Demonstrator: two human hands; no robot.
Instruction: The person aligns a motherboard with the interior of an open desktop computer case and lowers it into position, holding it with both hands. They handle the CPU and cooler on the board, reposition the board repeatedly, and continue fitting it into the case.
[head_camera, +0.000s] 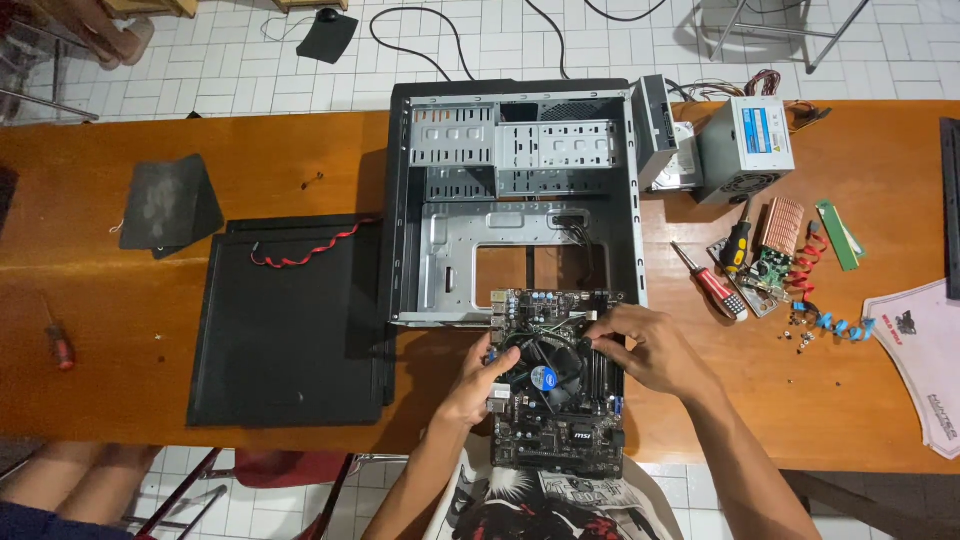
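Your left hand (478, 380) covers the motherboard's (556, 440) left edge, and your right hand (645, 348) hides its upper right corner, so you cannot tell what the fingertips press there. The board's chips and connectors are too small to make out. The case's (515, 200) near wall hides the board's far edge. The frame's right edge cuts off the white cloth (925, 355) and a dark strip (951, 200). The small parts (805, 335) beside the red screwdriver (712, 287) are too tiny to identify. The top edge crops a chair (770, 30), and the bottom edge crops your forearms and a knee (70, 480) at lower left.
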